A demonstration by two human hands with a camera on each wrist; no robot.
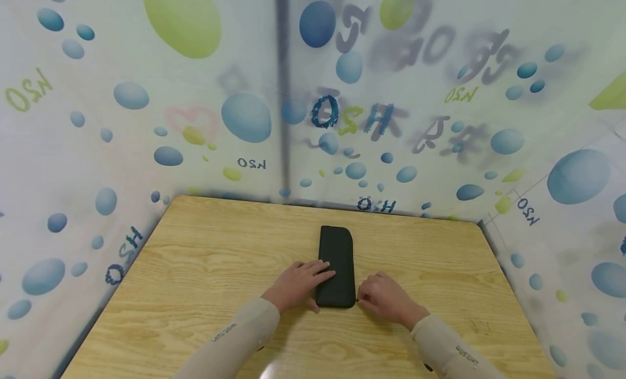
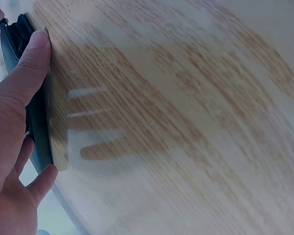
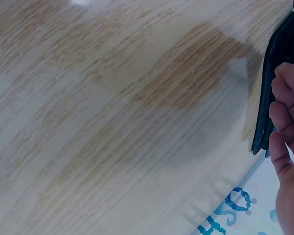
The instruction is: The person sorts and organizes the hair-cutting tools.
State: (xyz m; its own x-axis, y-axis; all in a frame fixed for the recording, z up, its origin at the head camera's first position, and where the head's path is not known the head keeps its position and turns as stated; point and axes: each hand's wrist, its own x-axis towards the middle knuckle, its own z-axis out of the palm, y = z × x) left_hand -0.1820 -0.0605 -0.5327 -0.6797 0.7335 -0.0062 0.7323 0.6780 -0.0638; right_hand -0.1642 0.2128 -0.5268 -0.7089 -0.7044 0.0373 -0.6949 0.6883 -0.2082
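A long black zip case point(image 1: 338, 246) lies flat on the wooden table, its upper right corner rounded. My left hand point(image 1: 296, 284) rests on it from the left, fingers stretched across the top and thumb by the near left corner. In the left wrist view, that thumb point(image 2: 35, 49) lies along the case's side edge. At the near right corner, my right hand point(image 1: 383, 297) has its fingers curled and pinches a small dark zipper pull point(image 2: 4, 22). The right wrist view shows the case's edge point(image 3: 264, 107) as two layers, slightly apart at the far end.
The light wood-grain table point(image 1: 220, 243) reaches back to white walls point(image 1: 195, 96) printed with blue and green drops and letters. Walls also stand to the left and right. Pale sleeves point(image 1: 235, 341) cover both forearms.
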